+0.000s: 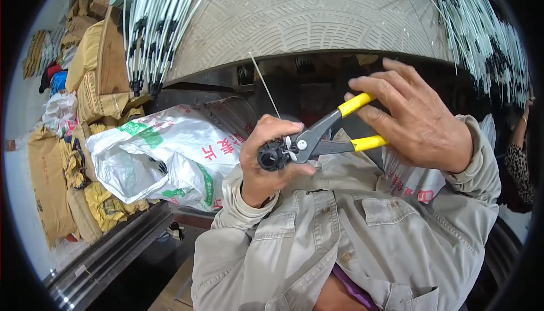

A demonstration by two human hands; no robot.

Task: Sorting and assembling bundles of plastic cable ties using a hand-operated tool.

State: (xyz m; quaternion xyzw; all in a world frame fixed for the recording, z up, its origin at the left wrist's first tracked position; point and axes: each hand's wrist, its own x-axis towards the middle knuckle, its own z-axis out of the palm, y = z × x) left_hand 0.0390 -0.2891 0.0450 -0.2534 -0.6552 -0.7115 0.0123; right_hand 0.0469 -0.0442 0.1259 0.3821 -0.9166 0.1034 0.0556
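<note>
A cluttered workshop: a grey patterned surface (306,16) curves across the far side, with bundles of thin white rods (156,22) hanging over its left edge and more white rods (481,33) fanned over its right. On the left, tan sacks (85,73) are stacked against the wall, and a crumpled white plastic bag (164,152) lies nearer.

In the middle, close to the chest of a person in a beige jacket, the left hand (263,163) has its grip pressed tight around a small black cylindrical part (272,157), from which a thin white wire (264,87) sticks up toward the far surface. The right hand (416,124) has its grip wrapped around the yellow handles of a pair of pliers (328,135), whose dark jaws meet the black part right beside the left thumb.

The risk appears to be a pinch: the jaws sit touching the fingers, so a slip under squeeze could nip skin. The springy wire could also whip toward the face, or the part could twist out of the hold.
</note>
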